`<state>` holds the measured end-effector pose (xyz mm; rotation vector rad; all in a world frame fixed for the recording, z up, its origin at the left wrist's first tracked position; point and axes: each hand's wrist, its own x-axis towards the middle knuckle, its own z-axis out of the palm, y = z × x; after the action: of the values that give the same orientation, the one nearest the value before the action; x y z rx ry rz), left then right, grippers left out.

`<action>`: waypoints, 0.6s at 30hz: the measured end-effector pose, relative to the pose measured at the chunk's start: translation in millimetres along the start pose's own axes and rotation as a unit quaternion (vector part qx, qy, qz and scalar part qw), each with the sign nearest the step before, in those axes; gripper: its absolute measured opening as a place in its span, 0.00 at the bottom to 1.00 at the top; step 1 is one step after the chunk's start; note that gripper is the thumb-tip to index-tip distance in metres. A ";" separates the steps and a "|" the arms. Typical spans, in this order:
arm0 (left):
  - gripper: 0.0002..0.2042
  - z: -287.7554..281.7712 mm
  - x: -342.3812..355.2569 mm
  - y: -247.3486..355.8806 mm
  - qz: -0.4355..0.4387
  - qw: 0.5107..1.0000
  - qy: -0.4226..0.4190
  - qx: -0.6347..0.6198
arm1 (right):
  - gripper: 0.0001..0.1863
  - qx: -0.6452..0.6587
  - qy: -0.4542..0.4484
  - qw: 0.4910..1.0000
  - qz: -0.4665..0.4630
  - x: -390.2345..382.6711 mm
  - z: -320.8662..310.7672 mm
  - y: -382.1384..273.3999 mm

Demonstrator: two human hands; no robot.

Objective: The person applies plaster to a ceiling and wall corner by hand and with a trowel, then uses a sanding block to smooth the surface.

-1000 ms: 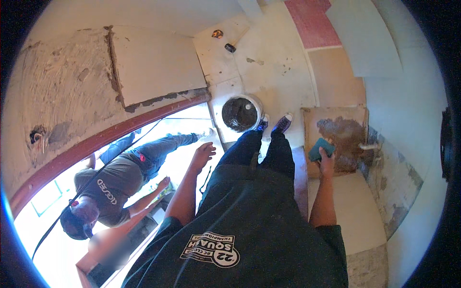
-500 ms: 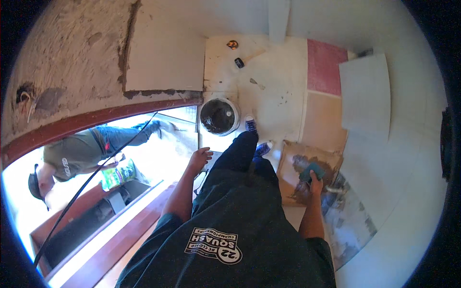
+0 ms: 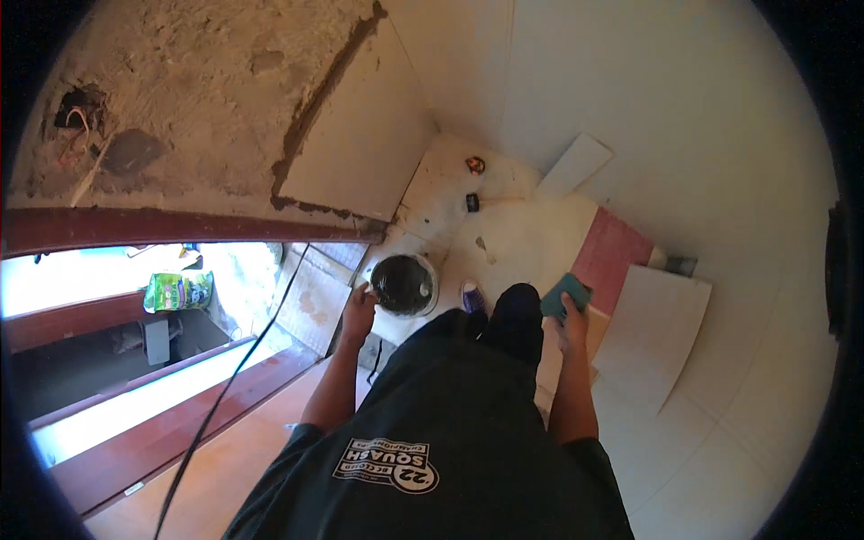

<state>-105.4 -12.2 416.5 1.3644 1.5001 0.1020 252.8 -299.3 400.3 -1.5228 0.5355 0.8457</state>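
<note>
Left hand: curled at the bucket's left rim (whether gripping it, I cannot tell)
Right hand: clasped on green block, right of the bucket

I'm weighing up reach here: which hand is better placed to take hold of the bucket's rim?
Probably the left hand: it is right at the bucket's left edge, though contact is unclear. The right hand is farther off and occupied, holding a teal block.
</note>
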 end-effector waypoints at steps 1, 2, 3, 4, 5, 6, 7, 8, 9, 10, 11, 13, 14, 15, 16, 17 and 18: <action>0.18 -9.8 3.3 18.1 0.058 0.995 0.087 0.001 | 0.28 -0.004 -0.044 0.999 -0.018 -3.0 39.9 -24.2; 0.18 -9.4 8.6 49.8 0.120 0.979 0.163 0.001 | 0.31 0.006 -0.083 0.996 -0.028 13.8 62.3 -37.7; 0.19 -16.1 13.0 81.3 0.137 0.966 0.218 -0.001 | 0.34 0.016 -0.122 0.992 -0.037 30.7 86.0 -51.7; 0.21 -28.4 8.1 118.5 0.143 0.950 0.278 0.000 | 0.33 -0.005 -0.130 0.990 -0.047 28.7 121.3 -72.1; 0.22 -40.9 6.8 149.9 0.146 0.920 0.363 -0.006 | 0.33 -0.028 -0.137 0.988 -0.058 22.7 158.2 -92.2; 0.23 -57.3 8.6 181.4 0.149 0.882 0.446 -0.011 | 0.33 -0.035 -0.143 0.987 -0.059 31.6 187.7 -105.5; 0.23 -78.3 18.5 204.2 0.226 0.827 0.510 -0.068 | 0.32 -0.040 -0.186 0.979 -0.075 43.1 214.7 -120.1; 0.25 -107.8 25.7 216.9 0.199 0.781 0.589 -0.051 | 0.32 -0.043 -0.232 0.968 -0.086 52.2 244.1 -132.2; 0.29 -135.3 29.3 229.2 0.246 0.716 0.652 -0.043 | 0.32 -0.049 -0.240 0.966 -0.085 61.1 274.0 -140.8; 0.35 -157.3 27.8 251.4 0.264 0.682 0.676 -0.088 | 0.32 -0.061 -0.256 0.955 -0.138 73.2 304.2 -151.4; 0.30 -175.9 28.3 270.3 0.262 0.646 0.692 -0.188 | 0.31 -0.071 -0.275 0.940 -0.189 88.3 336.6 -160.8; 0.31 -220.6 32.0 277.4 0.272 0.589 0.731 -0.213 | 0.29 -0.104 -0.276 0.915 -0.275 133.8 401.4 -166.6; 0.30 -214.4 36.7 301.4 0.265 0.572 0.747 -0.212 | 0.28 -0.122 -0.272 0.901 -0.315 148.9 430.6 -171.5; 0.31 -215.1 47.7 307.5 0.264 0.572 0.752 -0.196 | 0.27 -0.140 -0.265 0.885 -0.356 164.2 458.4 -178.1; 0.32 -222.7 51.1 304.2 0.264 0.570 0.760 -0.169 | 0.26 -0.175 -0.245 0.874 -0.382 159.9 489.2 -182.3; 0.33 -230.3 49.9 293.0 0.254 0.573 0.773 -0.100 | 0.25 -0.209 -0.223 0.859 -0.410 159.2 515.2 -182.9; 0.34 -240.7 49.2 278.8 0.242 0.574 0.782 -0.032 | 0.25 -0.215 -0.228 0.860 -0.403 167.1 539.6 -179.2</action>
<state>-79.0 253.3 675.1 1.5299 2.2551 2.2028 384.7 278.4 397.2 -1.6550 -0.6641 0.6259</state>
